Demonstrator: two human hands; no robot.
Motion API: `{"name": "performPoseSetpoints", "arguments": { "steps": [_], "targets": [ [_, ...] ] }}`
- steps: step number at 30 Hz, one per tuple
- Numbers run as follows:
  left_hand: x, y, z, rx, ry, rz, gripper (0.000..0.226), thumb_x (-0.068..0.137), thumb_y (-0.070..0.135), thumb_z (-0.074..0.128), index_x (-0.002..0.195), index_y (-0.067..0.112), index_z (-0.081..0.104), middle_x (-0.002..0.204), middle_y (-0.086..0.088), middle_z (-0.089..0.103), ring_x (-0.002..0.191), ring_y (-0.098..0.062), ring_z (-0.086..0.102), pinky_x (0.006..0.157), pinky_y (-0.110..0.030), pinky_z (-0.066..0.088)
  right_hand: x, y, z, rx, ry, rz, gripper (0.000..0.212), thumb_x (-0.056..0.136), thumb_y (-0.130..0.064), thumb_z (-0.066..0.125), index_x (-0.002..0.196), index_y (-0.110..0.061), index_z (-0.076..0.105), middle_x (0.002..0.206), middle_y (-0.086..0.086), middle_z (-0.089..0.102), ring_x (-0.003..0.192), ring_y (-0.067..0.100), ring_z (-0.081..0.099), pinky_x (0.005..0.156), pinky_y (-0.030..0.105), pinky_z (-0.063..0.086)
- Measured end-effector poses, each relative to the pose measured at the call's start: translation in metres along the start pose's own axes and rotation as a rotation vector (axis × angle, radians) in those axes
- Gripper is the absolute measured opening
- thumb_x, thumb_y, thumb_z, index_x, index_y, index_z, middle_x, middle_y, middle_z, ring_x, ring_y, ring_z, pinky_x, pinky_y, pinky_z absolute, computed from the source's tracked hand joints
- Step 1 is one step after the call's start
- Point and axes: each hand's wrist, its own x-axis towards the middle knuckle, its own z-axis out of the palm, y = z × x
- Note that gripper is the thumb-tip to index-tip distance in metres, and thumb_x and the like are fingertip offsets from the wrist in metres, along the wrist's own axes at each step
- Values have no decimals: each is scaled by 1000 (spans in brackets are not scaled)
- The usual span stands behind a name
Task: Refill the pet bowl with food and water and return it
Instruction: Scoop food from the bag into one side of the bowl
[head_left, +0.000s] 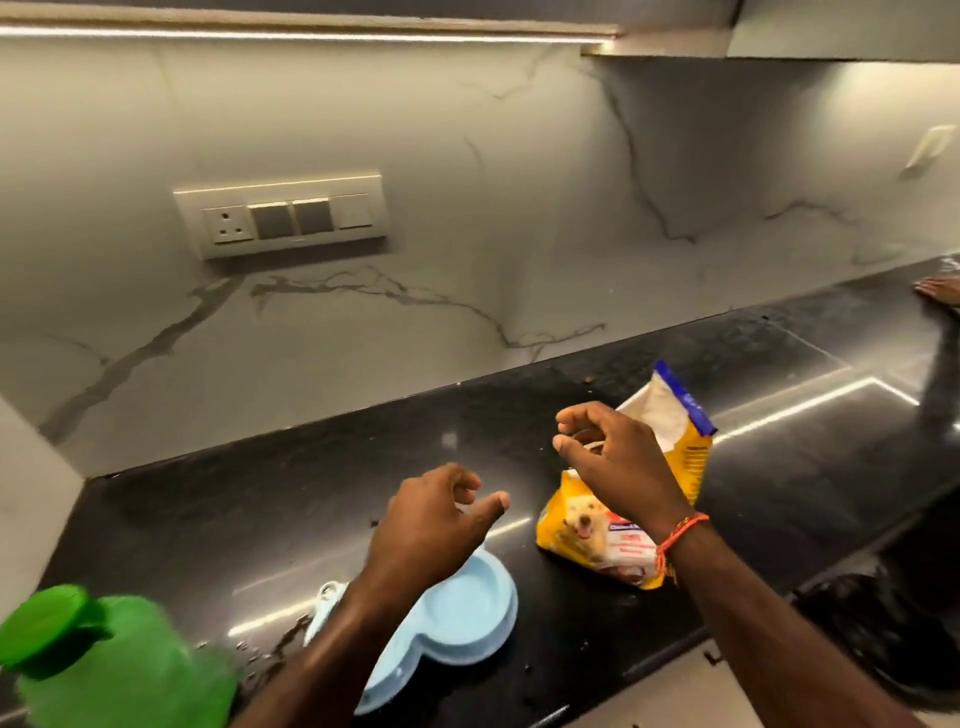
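A light blue double pet bowl (457, 618) lies on the black counter (260, 519) near its front edge, its visible well looking empty. A yellow dog-food bag (623, 525) with a puppy picture stands open to its right. My left hand (436, 525) hovers above the bowl, fingers loosely curled, holding nothing. My right hand (613, 457) is raised in front of the bag's open top, thumb and fingers pinched close; a small pale thing seems to sit between them, unclear. A green bottle with a green cap (109, 670) is at the bottom left.
Water drops (280, 644) lie on the counter left of the bowl. A socket and switch plate (283, 215) sits on the marble backsplash. Another person's hand (940, 291) rests on the counter at the far right. A dark object (883, 623) sits below the counter edge, right.
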Motion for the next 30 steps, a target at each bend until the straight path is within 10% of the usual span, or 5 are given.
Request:
{"name": "performPoseSetpoints", "arguments": {
  "steps": [13,19,30],
  "targets": [
    [100,90,111,4,-242,143,33,98,38,59,129,27,66,125,1,72,113,-18,68,87,-29,53,41,77,-29,-637,-476,186,36,92,-52,64,117,-27,71,113,6,73,106,30,68,86,37,55],
    [99,76,134,228,-313,147,26,96,30,57,109,17,75,105,-9,76,100,-30,70,80,-37,56,42,82,-12,-762,-473,246,28,96,-20,60,123,-13,67,123,13,68,112,32,67,87,37,54],
    [88,59,133,227,-325,241,48,80,36,77,122,19,67,135,-6,61,113,-29,65,88,-32,52,47,96,21,-843,-669,330,110,70,-57,85,155,-27,23,163,13,23,145,43,30,115,58,38]
  ]
}}
